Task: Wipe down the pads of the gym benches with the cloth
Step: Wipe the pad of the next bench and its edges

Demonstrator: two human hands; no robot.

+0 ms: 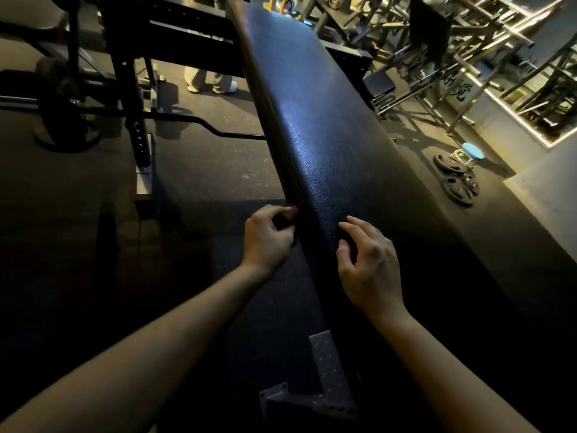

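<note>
A long black bench pad point(327, 135) runs from the top centre down toward me. My left hand point(268, 235) is at the pad's left side edge, fingers curled, pinching a small dark piece that looks like the cloth point(288, 228); it is hard to tell apart from the dark pad. My right hand point(368, 264) lies on top of the pad a little nearer to me, fingers spread and loosely bent, fingertips on the surface, holding nothing.
The bench's grey metal foot point(321, 385) juts out below my arms. A black rack point(131, 89) and a curl bar point(218, 131) stand left; a person's legs point(212, 79) behind them. Weight plates point(457, 182), a blue stool point(473, 150) and machines point(468, 57) crowd the right.
</note>
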